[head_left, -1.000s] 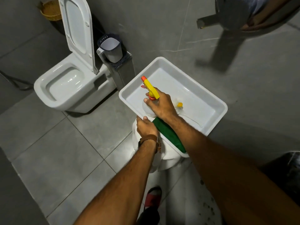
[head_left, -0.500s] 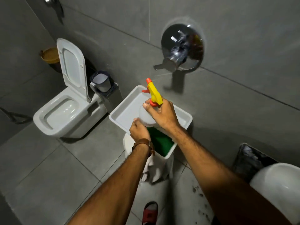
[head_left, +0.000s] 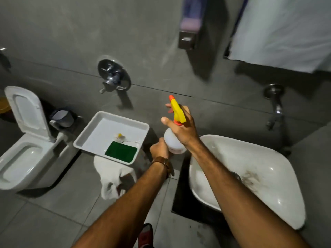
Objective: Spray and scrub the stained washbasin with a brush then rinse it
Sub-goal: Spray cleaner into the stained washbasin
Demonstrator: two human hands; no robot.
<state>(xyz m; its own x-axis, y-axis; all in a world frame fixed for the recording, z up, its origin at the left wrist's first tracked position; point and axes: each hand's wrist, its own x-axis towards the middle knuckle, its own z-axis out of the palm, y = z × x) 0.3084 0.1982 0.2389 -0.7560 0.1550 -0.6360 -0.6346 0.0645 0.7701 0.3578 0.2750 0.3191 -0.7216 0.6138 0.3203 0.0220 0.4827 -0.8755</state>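
The right hand (head_left: 180,129) is closed around the neck of the spray bottle (head_left: 174,140), with a finger extended toward the trigger below the yellow nozzle head (head_left: 177,111). The left hand (head_left: 159,149) is closed on the bottle's lower body, supporting it from beneath. The bottle is held in the air between the white tray (head_left: 86,138) and the washbasin (head_left: 279,199), just beside the basin's left rim and not yet over the bowl. A brown stain (head_left: 250,178) lies near the drain in the bowl. The brush (head_left: 120,138) and a green scouring pad (head_left: 120,151) rest at the tray's near-right corner. Risk: the nozzle points toward the wall, so a trigger pull from this position would probably wet the tiles rather than the stain; turn the bottle to the right first. Risk: the tray sits on a cloth-draped support (head_left: 114,178) and overhangs it, so a knock from the left forearm could tip it. Clearance: the floor between tray and basin is open, and nothing obstructs the bowl from above. The basin tap (head_left: 275,102) projects from the wall beyond the far rim, well apart from the hands.
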